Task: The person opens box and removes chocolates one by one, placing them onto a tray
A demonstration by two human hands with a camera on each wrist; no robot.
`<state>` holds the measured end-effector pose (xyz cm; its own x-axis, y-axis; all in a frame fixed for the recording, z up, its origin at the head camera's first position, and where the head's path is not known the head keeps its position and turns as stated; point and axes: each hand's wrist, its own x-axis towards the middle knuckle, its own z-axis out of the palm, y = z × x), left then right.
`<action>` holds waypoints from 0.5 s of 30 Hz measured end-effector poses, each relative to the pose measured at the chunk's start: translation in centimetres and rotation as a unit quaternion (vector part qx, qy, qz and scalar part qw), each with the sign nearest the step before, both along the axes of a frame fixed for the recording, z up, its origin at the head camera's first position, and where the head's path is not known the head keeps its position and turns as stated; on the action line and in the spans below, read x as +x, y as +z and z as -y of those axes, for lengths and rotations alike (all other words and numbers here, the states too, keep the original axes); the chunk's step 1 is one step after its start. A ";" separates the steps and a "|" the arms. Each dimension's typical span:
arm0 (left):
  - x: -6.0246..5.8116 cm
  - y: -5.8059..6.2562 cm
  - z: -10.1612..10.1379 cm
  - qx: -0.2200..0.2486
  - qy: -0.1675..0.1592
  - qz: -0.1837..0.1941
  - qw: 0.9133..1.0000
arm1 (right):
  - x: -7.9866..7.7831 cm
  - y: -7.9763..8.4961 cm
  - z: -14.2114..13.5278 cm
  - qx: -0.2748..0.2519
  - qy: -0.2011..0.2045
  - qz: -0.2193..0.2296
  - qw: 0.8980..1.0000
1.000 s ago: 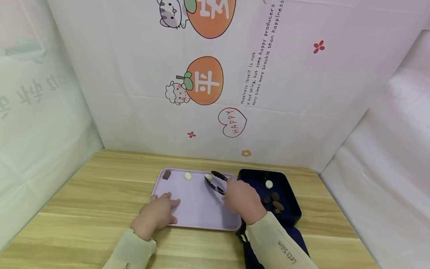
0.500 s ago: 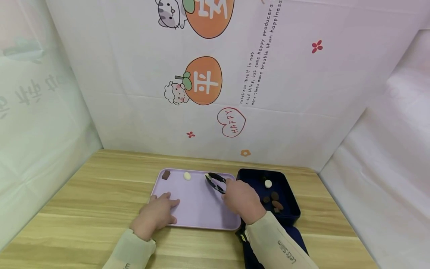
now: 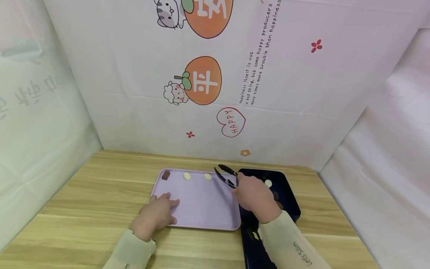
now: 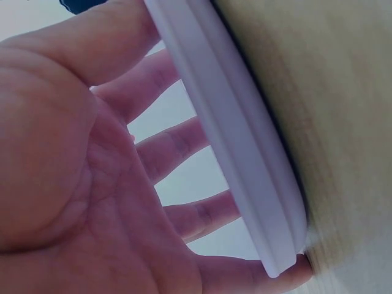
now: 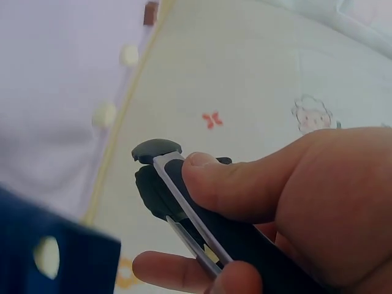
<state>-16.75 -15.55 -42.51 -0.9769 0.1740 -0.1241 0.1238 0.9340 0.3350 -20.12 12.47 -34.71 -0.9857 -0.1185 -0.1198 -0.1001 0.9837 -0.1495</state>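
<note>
My left hand (image 3: 158, 213) rests on the left edge of a lilac tray (image 3: 201, 211), fingers spread over its rim. Its extended fingers also show against the tray wall (image 4: 226, 135) in the left wrist view. In my right hand (image 3: 255, 196) I grip black-and-silver tongs (image 5: 257, 251), raised near the tray's back right corner. Their tips are apart with nothing between them. Along the tray's back edge lie a small brown block (image 3: 166, 175), a white oval piece (image 3: 187, 176) and a second white oval piece (image 3: 208, 176).
Right of the tray stands a dark blue box (image 3: 293, 198) with a white round piece (image 3: 268, 183) and brown pieces, partly hidden by my right hand. A dark blue piece (image 3: 253, 250) lies in front of it under my forearm. A printed cloth (image 3: 151, 123) hangs behind the wooden table (image 3: 84, 209).
The tongs have come off the right-hand white oval piece, which stays on the tray. My right hand has moved right and up with them. The left hand keeps its place.
</note>
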 end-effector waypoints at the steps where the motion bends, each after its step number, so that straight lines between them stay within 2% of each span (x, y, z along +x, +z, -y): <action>1: 0.0 0.0 0.0 0.001 0.000 -0.001 1.000 | 0.0 0.2 -0.5 0.002 0.000 0.001 1.000; 7: 0.1 -0.2 0.2 0.001 0.001 0.000 1.000 | 0.2 1.2 -3.2 0.001 -0.013 0.007 1.000; 15: 0.1 -0.3 0.2 -0.001 0.002 0.002 1.000 | 0.5 2.4 -6.4 0.027 -0.006 -0.005 1.000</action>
<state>-16.61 -15.72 -42.82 -0.9772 0.1694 -0.1277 0.1187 0.9355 0.3329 -19.66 18.85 -32.30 -0.9882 -0.1006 -0.1156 -0.0898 0.9914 -0.0951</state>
